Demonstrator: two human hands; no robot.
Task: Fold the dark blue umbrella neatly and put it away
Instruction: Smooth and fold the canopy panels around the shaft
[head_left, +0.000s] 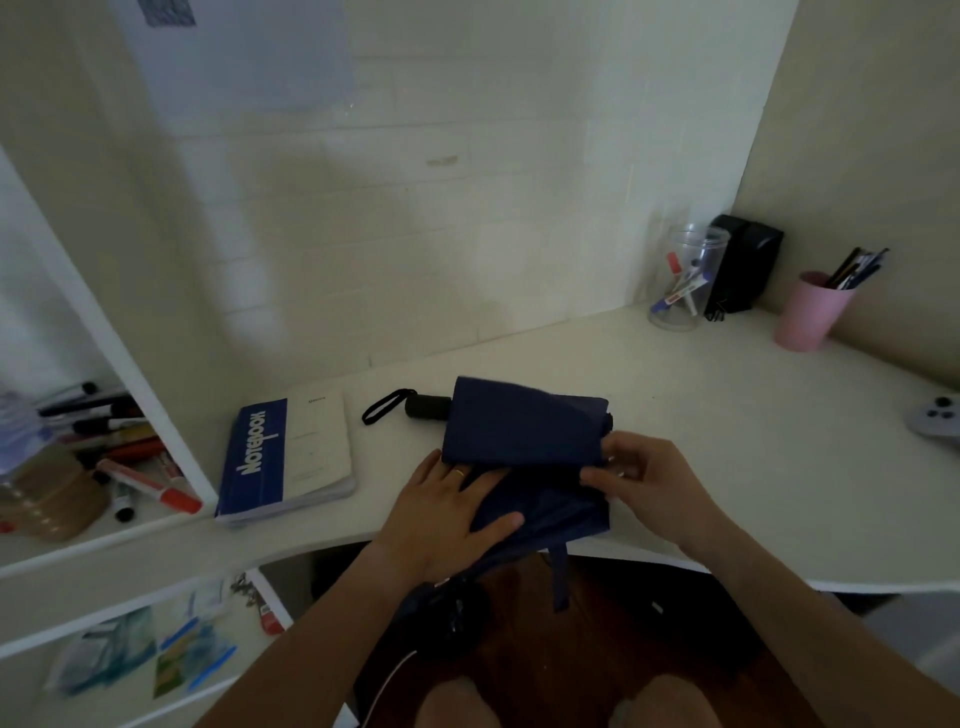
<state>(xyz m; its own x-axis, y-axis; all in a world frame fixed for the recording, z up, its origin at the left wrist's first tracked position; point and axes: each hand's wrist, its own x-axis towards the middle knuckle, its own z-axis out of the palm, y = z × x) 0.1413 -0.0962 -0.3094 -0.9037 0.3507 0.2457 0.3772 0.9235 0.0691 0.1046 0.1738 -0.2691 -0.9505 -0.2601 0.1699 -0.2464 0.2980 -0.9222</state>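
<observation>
- Flattened on the umbrella canopy, the left hand is pressed open.
- Fabric edge is pinched by the right hand; the long axis is laid left-right along the surface.

We see a dim, flat-lit picture with a greenish-grey cast. The tiled wall in the upper middle carries a broad soft shadow, brighter at its left. A sheet at the upper left looks washed out. Straight edges of the shelf bow at the left of the frame. Things at the lower left are smeared and soft; the bottom middle sinks into darkness.
</observation>
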